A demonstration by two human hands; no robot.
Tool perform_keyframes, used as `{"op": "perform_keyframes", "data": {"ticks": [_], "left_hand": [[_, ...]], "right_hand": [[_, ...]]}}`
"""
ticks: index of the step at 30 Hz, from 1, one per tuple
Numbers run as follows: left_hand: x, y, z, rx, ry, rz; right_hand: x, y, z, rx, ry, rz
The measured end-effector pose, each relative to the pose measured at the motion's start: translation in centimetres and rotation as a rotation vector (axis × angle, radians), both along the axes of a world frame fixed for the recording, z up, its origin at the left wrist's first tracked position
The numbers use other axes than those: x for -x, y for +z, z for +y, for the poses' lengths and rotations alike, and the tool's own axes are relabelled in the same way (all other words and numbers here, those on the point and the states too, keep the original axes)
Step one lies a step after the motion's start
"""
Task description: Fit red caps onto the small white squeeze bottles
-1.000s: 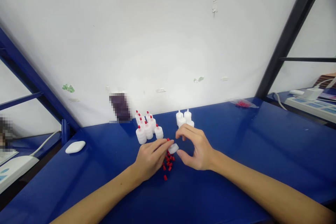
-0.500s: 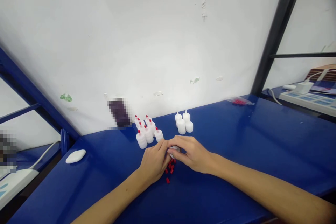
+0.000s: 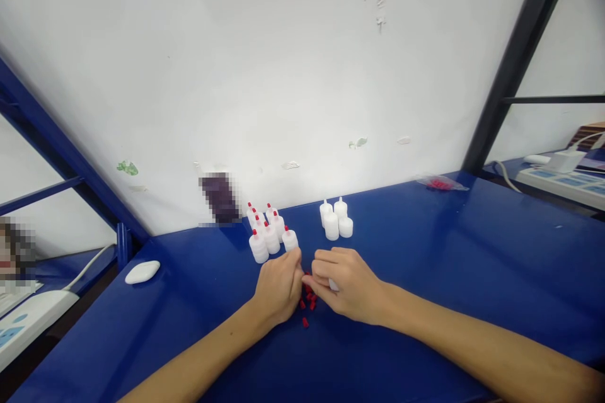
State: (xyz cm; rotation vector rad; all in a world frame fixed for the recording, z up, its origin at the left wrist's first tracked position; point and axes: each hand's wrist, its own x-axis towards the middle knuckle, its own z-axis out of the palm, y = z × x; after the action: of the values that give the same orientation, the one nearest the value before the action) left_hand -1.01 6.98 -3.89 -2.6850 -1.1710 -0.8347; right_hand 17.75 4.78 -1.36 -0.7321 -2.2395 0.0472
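My right hand [image 3: 350,283] is curled round a small white bottle [image 3: 333,285]; only a bit of its white side shows between the thumb and fingers. Just left of it, my left hand [image 3: 280,288] is closed with its knuckles up, and whatever its fingertips hold is hidden. Several loose red caps [image 3: 312,297] lie on the table between and below the hands. Beyond my left hand stand several white squeeze bottles [image 3: 271,240] with red tips. Another cluster of white bottles [image 3: 331,227] without red tips stands upright farther back, beyond my right hand.
A blue table [image 3: 406,252] runs up to a white wall. A clear bag with red pieces [image 3: 440,184] lies at the back right, and a white rounded object [image 3: 142,272] at the left. Power strips [image 3: 562,179] sit past the metal posts on both sides.
My hands have moved apart from where they met over the white bottle. The right hand has shifted right with the bottle. The whole view has also shifted slightly.
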Motion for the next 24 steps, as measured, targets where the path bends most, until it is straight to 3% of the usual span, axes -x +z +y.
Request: {"op": "perform_keyframes", "data": {"ticks": [2, 6, 11, 19, 24], "left_hand": [[-0.1, 0.2, -0.2, 0.036, 0.090, 0.025], [-0.3, 0.7, -0.5, 0.007, 0.146, 0.060], [-0.4, 0.7, -0.5, -0.018, 0.111, 0.029], [-0.7, 0.7, -0.3, 0.111, 0.096, 0.126], [-0.7, 1.0, -0.4, 0.105, 0.072, 0.109]], "right_hand": [[-0.5, 0.4, 0.3, -0.090, -0.053, 0.059], [-2.8, 1.9, 1.9, -0.117, -0.262, 0.142], [-5.5, 1.9, 4.6, -0.033, -0.558, 0.024], [-5.4, 1.3, 5.0, 0.107, -0.620, -0.227], [-5.3, 1.5, 4.7, 0.033, -0.664, -0.189]]}}
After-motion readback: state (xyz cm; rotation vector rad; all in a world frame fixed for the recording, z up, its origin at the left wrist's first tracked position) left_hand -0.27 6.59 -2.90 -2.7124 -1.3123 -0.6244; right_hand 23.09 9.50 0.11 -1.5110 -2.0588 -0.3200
